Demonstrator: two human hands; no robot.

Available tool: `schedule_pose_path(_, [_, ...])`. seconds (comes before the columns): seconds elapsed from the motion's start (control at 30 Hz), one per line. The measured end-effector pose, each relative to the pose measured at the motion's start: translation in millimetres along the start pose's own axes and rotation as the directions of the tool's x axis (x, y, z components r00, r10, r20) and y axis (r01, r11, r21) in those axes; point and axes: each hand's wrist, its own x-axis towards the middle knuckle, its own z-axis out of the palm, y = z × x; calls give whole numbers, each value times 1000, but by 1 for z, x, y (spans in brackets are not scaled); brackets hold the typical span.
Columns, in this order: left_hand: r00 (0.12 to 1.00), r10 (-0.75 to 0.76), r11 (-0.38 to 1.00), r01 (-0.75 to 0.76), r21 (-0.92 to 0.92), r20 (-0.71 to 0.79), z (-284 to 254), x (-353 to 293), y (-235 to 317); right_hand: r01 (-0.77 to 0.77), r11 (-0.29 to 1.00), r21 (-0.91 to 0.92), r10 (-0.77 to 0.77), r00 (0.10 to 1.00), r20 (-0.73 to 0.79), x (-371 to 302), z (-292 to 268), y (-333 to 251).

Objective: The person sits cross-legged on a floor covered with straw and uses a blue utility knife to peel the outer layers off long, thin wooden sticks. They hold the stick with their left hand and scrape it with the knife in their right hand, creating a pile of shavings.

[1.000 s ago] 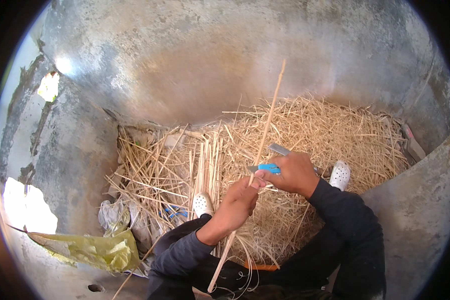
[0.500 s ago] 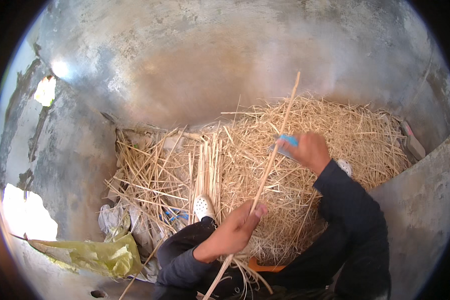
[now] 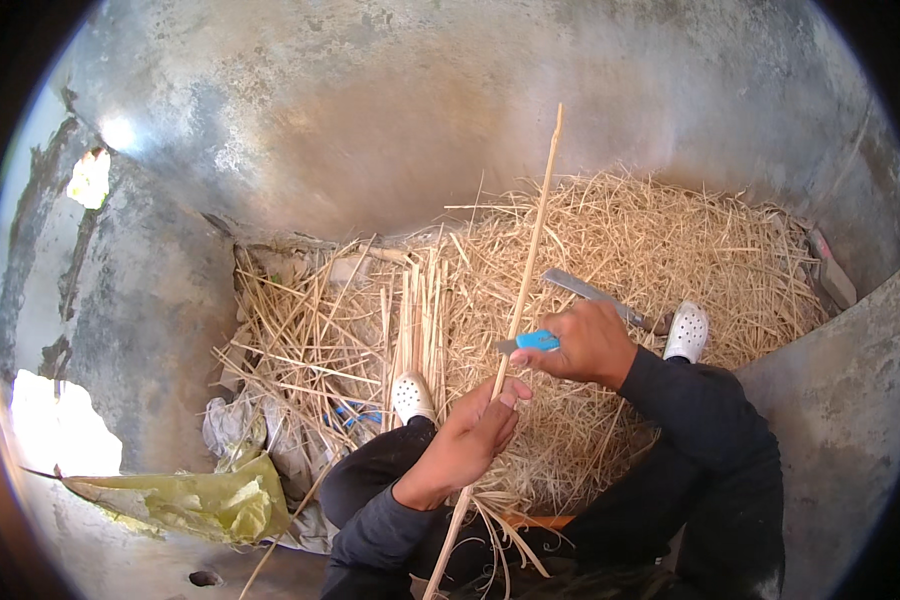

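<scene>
A long, pale wooden stick slants from my lap up toward the far wall. My left hand is closed round its lower part. In my right hand is a blue-handled knife, its short grey blade lying at the stick just above the left hand. Whether the edge is biting into the wood I cannot tell. Thin peeled strips curl over my lap below the left hand. Beyond the right hand, a long flat metal blade rests on the shavings, partly hidden by that hand.
A thick heap of straw-coloured shavings covers the floor to the right. Straight split sticks lie beside my white clog; more lie tangled leftward. A yellow-green sheet sags at lower left. Grey walls stand close around.
My right hand has drawn the knife down along the stick toward my left hand. The stick's top has swung left, and the long metal blade on the shavings now shows.
</scene>
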Motion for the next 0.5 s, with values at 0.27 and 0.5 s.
schedule_pose_path(0.27, [993,113,964,-102,247,-31,-1,-4,-3,18,999,38,-15,997,-81,-6,10,4])
schedule_pose_path(0.5, [984,175,780,-111,616,-44,9,-13,10,40,991,-127,-68,973,-221,3,1,33])
